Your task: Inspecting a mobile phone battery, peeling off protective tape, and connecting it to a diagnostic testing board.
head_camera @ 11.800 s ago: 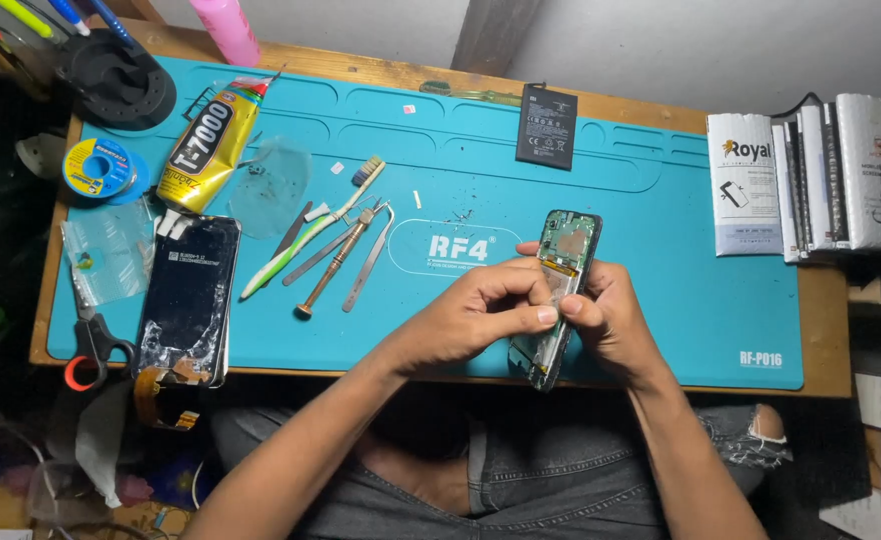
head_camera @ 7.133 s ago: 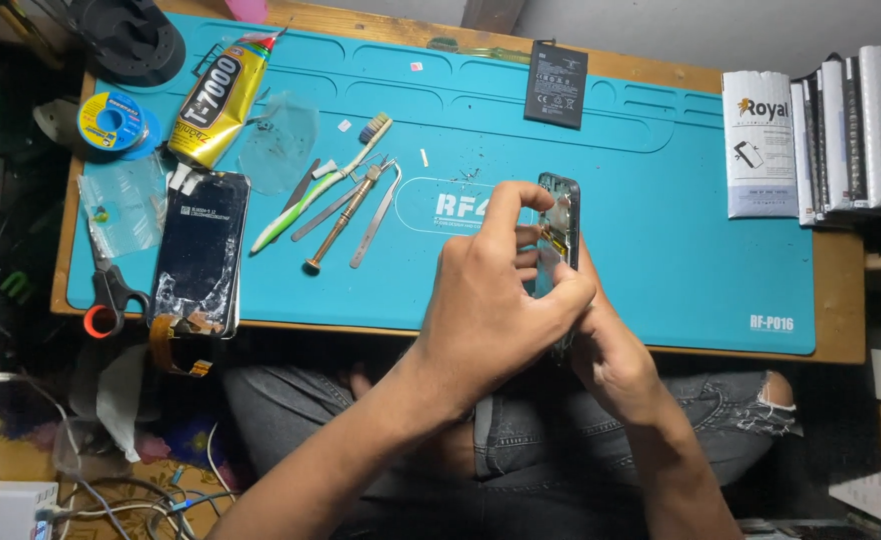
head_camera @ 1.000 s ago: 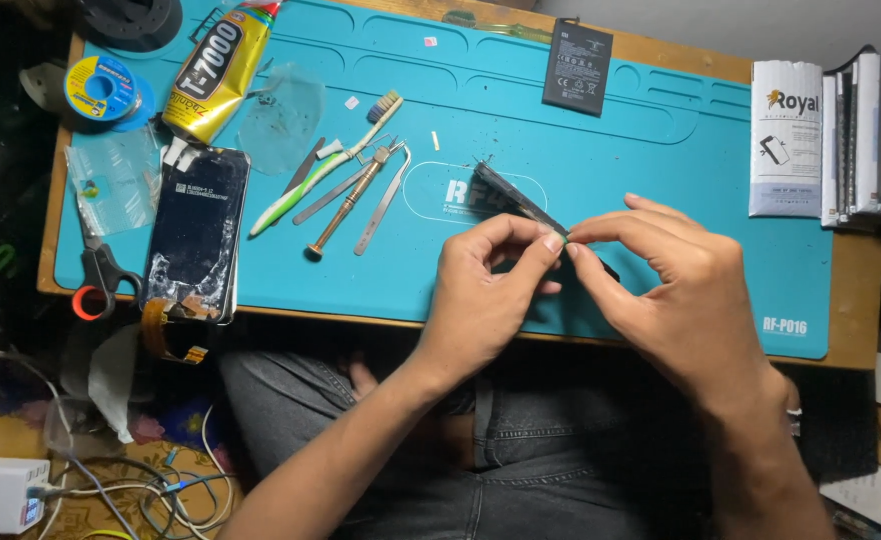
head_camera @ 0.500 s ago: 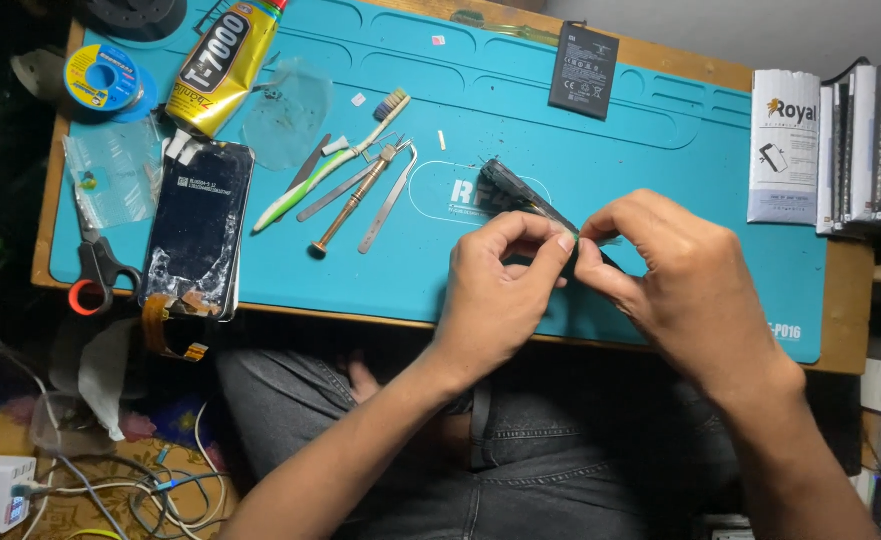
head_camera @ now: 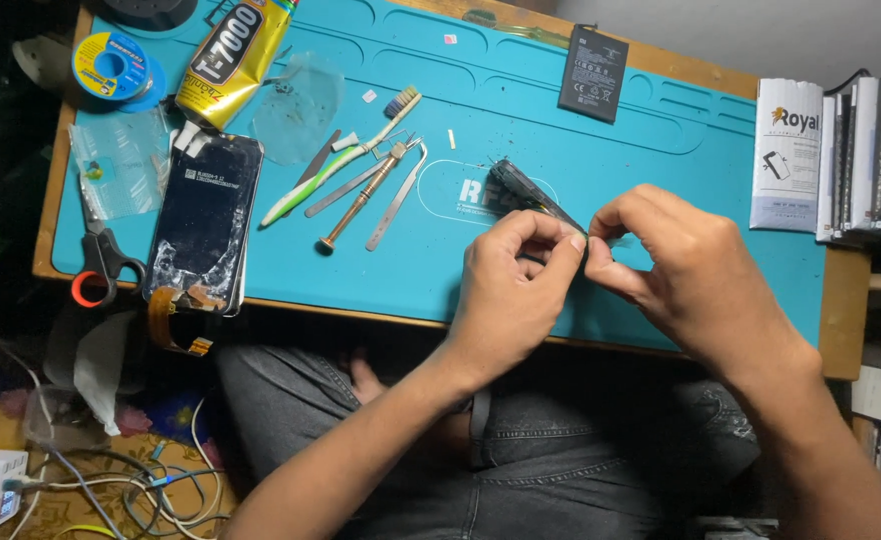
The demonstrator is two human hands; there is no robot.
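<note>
Opened phone [head_camera: 521,192] sits mid-mat on the blue work mat [head_camera: 661,140], tilted on edge, long axis running 10 to 4 o'clock, far end pointing to 10. Left hand [head_camera: 511,285] pinches its near end between thumb and forefinger; right hand [head_camera: 681,265] pinches the same end from the 3 o'clock side, fingers curled. Black rectangular battery [head_camera: 593,73] at 12 o'clock, white label. Yellow glue tube [head_camera: 233,62] at 10, black lettering. White box [head_camera: 787,155] at 2. Cracked screen panel [head_camera: 204,225] at 9.
</note>
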